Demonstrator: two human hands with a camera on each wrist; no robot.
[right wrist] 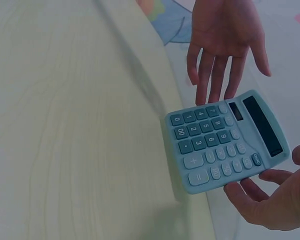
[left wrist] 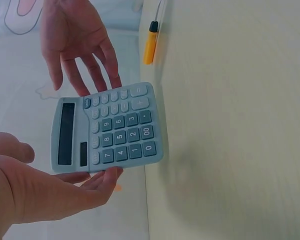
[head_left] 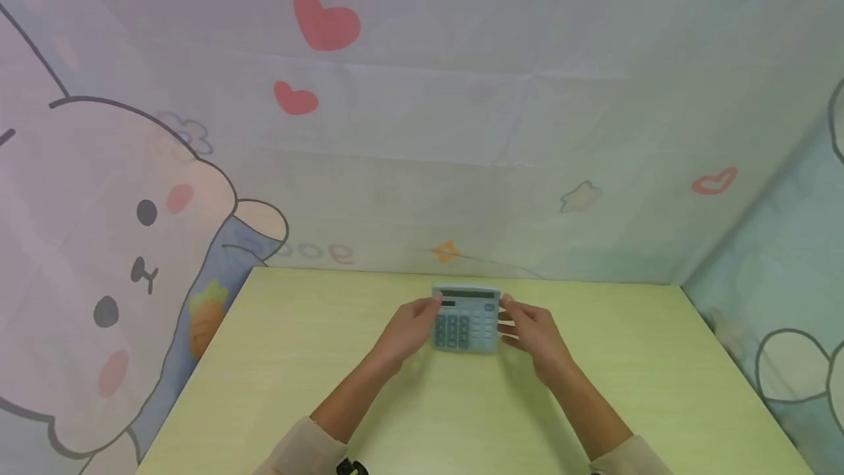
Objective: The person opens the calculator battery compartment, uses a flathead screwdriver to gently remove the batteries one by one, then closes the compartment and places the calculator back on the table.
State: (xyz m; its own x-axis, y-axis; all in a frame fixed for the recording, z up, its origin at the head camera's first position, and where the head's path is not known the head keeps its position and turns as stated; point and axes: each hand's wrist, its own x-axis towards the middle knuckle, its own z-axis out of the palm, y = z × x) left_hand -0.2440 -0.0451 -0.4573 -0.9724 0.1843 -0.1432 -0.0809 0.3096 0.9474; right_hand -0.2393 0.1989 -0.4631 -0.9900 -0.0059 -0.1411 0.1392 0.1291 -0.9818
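Note:
A pale blue calculator point(head_left: 467, 319) with a dark display strip and several grey-blue number keys is between my two hands near the table's far edge. My left hand point(head_left: 410, 326) touches its left side; in the right wrist view those fingers point(right wrist: 217, 75) are straight against the edge. On the other side, my right hand point(head_left: 535, 330) has its fingertips at the calculator's right edge, the fingers extended in the left wrist view. Both thumbs stand apart from the calculator in the wrist views. I cannot tell whether its lower edge rests on the table.
The pale yellow-green table point(head_left: 316, 343) ends at a printed cloth backdrop point(head_left: 422, 130). In the left wrist view, a yellow-handled screwdriver point(left wrist: 150, 46) with a black collar and thin shaft lies by the table's edge, on the right hand's side. A dark wrist item point(head_left: 352, 467) shows at my left sleeve.

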